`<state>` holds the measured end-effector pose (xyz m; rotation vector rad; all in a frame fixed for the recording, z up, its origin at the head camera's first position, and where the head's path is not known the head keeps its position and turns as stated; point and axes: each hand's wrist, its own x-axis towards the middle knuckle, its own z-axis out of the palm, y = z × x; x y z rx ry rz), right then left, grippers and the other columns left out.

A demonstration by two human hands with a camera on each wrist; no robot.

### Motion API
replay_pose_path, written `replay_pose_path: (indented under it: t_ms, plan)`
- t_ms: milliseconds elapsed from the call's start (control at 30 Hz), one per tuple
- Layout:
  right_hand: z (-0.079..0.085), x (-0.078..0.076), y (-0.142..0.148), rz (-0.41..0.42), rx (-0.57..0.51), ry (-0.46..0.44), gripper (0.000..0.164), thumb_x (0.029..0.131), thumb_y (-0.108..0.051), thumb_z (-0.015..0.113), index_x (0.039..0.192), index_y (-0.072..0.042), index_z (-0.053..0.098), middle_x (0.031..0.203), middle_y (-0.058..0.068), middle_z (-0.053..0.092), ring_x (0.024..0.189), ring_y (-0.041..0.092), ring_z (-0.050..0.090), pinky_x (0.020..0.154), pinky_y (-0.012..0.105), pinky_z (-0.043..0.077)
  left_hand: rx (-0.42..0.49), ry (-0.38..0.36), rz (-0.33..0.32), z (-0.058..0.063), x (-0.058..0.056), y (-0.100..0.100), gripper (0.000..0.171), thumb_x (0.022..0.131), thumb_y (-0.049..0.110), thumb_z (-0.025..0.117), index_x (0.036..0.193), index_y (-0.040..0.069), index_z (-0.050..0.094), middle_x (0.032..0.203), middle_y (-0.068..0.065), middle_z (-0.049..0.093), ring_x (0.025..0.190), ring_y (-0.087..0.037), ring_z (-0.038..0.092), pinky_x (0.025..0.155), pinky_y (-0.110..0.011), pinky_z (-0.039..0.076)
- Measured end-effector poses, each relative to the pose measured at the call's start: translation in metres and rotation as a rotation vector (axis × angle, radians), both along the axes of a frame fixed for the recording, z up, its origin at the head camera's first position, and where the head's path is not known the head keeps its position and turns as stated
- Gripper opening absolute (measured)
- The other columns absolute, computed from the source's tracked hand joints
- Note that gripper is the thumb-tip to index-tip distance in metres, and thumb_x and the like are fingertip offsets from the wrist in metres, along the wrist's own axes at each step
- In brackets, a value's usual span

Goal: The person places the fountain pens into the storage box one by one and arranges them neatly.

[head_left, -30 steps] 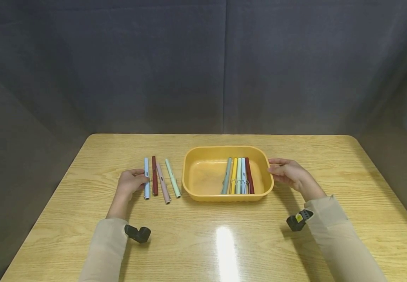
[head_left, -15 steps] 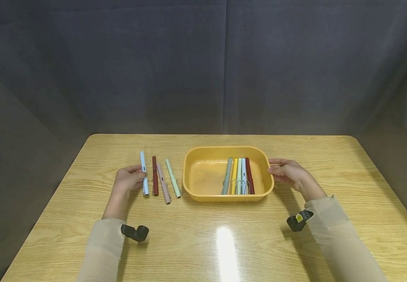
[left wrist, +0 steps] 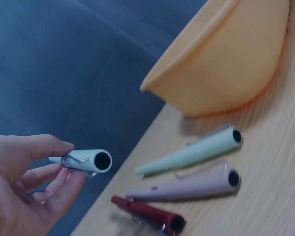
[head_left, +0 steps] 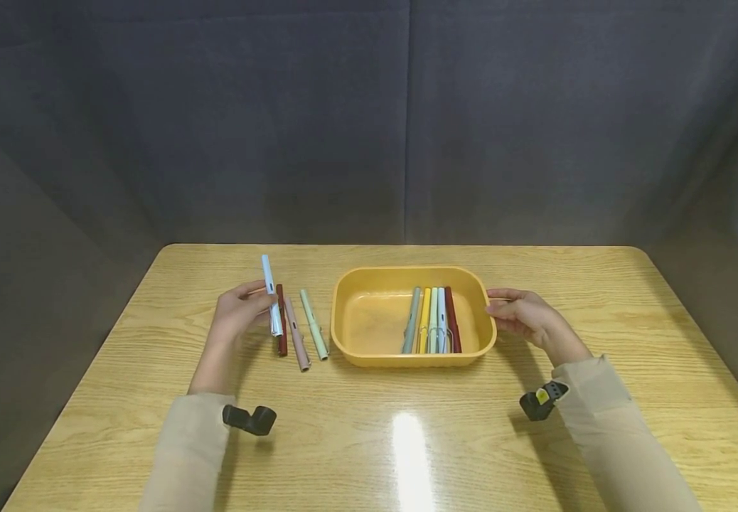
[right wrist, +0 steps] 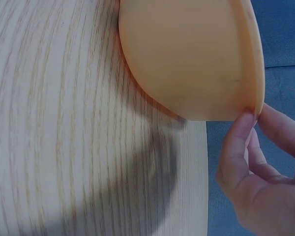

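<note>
My left hand (head_left: pixel 238 311) pinches a light blue pen (head_left: pixel 269 277) between thumb and fingers, raised above the table. In the left wrist view that pen (left wrist: pixel 91 160) points its dark-tipped cap end and wire clip toward the camera. Below and right of the hand lie a dark red pen (head_left: pixel 282 341), a mauve pen (head_left: pixel 296 338) and a pale green pen (head_left: pixel 313 321). A yellow tray (head_left: pixel 369 359) stands right of them. My right hand (head_left: pixel 529 320) holds the tray's right rim, with the thumb against its wall (right wrist: pixel 191 59) and fingers at the edge.
Inside the tray's right half several pens lie side by side: grey-green (head_left: pixel 411 320), yellow (head_left: pixel 424 320), pale green, light blue and dark red (head_left: pixel 451 313). The tray's left half shows bare floor. A dark curtain (head_left: pixel 279 128) hangs behind the wooden table (head_left: pixel 343 441).
My left hand has lifted the light blue pen off the table, first drifting left, then up and back to the right over the dark red pen. The right hand and tray stay still.
</note>
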<state>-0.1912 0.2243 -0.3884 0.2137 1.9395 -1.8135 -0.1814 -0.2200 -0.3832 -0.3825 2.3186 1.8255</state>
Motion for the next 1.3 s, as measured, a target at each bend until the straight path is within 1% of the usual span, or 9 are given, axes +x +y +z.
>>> replay_pose_path:
  t_ms: [200, 400, 500, 633, 700, 867, 967, 1100, 1300]
  plan:
    - [-0.002, -0.001, 0.001, 0.006, -0.011, 0.002, 0.054, 0.093, -0.001, 0.055, 0.14, 0.01, 0.031, 0.081, -0.012, 0.064, 0.075, -0.001, 0.064, 0.072, 0.014, 0.058, 0.04, 0.019, 0.001, 0.011, -0.001, 0.015, 0.053, 0.095, 0.015, 0.055, 0.144, 0.002, 0.039, 0.142, -0.021, 0.046, 0.105, -0.011, 0.061, 0.105, -0.033, 0.049]
    - [-0.003, -0.003, 0.002, 0.016, -0.031, 0.018, 0.057, 0.092, -0.001, 0.056, 0.14, 0.012, 0.029, 0.081, -0.011, 0.064, 0.076, 0.0, 0.064, 0.072, 0.014, 0.058, 0.043, 0.034, 0.019, 0.018, -0.003, 0.035, 0.05, 0.094, 0.015, 0.057, 0.141, 0.005, 0.044, 0.138, -0.018, 0.052, 0.093, -0.003, 0.06, 0.099, -0.027, 0.053]
    - [-0.003, -0.003, 0.002, 0.014, -0.025, 0.017, 0.057, 0.092, -0.001, 0.056, 0.14, 0.012, 0.029, 0.081, -0.011, 0.064, 0.075, 0.0, 0.064, 0.071, 0.013, 0.058, 0.065, 0.045, 0.02, 0.02, -0.005, 0.046, 0.049, 0.094, 0.014, 0.058, 0.14, 0.005, 0.046, 0.137, -0.018, 0.053, 0.1, -0.01, 0.061, 0.098, -0.028, 0.054]
    - [-0.003, -0.003, 0.002, 0.016, -0.014, 0.017, 0.057, 0.092, -0.001, 0.056, 0.14, 0.012, 0.029, 0.081, -0.011, 0.064, 0.076, 0.0, 0.064, 0.071, 0.013, 0.058, 0.096, 0.057, 0.01, 0.023, -0.005, 0.06, 0.049, 0.093, 0.012, 0.058, 0.139, 0.005, 0.046, 0.136, -0.018, 0.052, 0.115, -0.022, 0.058, 0.101, -0.035, 0.052]
    - [-0.003, -0.003, 0.001, 0.018, -0.011, 0.018, 0.057, 0.092, -0.001, 0.056, 0.14, 0.012, 0.029, 0.081, -0.011, 0.064, 0.076, 0.0, 0.064, 0.071, 0.014, 0.058, 0.105, 0.063, 0.002, 0.023, -0.006, 0.068, 0.048, 0.092, 0.011, 0.058, 0.139, 0.005, 0.047, 0.135, -0.018, 0.053, 0.115, -0.024, 0.058, 0.102, -0.038, 0.052]
    - [-0.004, -0.002, 0.001, 0.014, 0.0, 0.018, 0.057, 0.092, -0.002, 0.056, 0.14, 0.012, 0.029, 0.081, -0.011, 0.064, 0.076, -0.001, 0.064, 0.071, 0.013, 0.058, 0.113, 0.061, -0.032, 0.023, -0.007, 0.086, 0.046, 0.092, 0.011, 0.06, 0.136, 0.005, 0.051, 0.131, -0.016, 0.056, 0.108, -0.022, 0.061, 0.099, -0.038, 0.054]
    - [-0.004, -0.002, 0.001, 0.018, 0.015, 0.019, 0.058, 0.092, -0.002, 0.056, 0.141, 0.012, 0.028, 0.081, -0.012, 0.064, 0.076, -0.001, 0.063, 0.072, 0.013, 0.057, 0.114, 0.059, -0.069, 0.023, -0.006, 0.096, 0.045, 0.092, 0.011, 0.061, 0.135, 0.005, 0.051, 0.131, -0.016, 0.056, 0.111, -0.027, 0.061, 0.098, -0.037, 0.055]
    - [-0.004, -0.002, 0.001, 0.019, 0.017, 0.019, 0.058, 0.092, -0.002, 0.056, 0.141, 0.012, 0.028, 0.081, -0.012, 0.064, 0.076, -0.001, 0.063, 0.072, 0.013, 0.058, 0.123, 0.067, -0.118, 0.018, -0.005, 0.108, 0.045, 0.091, 0.009, 0.061, 0.135, 0.003, 0.051, 0.13, -0.018, 0.055, 0.113, -0.03, 0.061, 0.098, -0.039, 0.054]
    - [-0.003, -0.002, 0.001, -0.003, -0.006, 0.006, 0.054, 0.091, -0.001, 0.057, 0.139, 0.011, 0.033, 0.08, -0.011, 0.064, 0.075, -0.001, 0.064, 0.072, 0.014, 0.058, 0.138, 0.076, -0.157, 0.011, -0.005, 0.125, 0.044, 0.09, 0.007, 0.063, 0.133, 0.002, 0.053, 0.125, -0.018, 0.056, 0.104, -0.025, 0.062, 0.096, -0.039, 0.056]
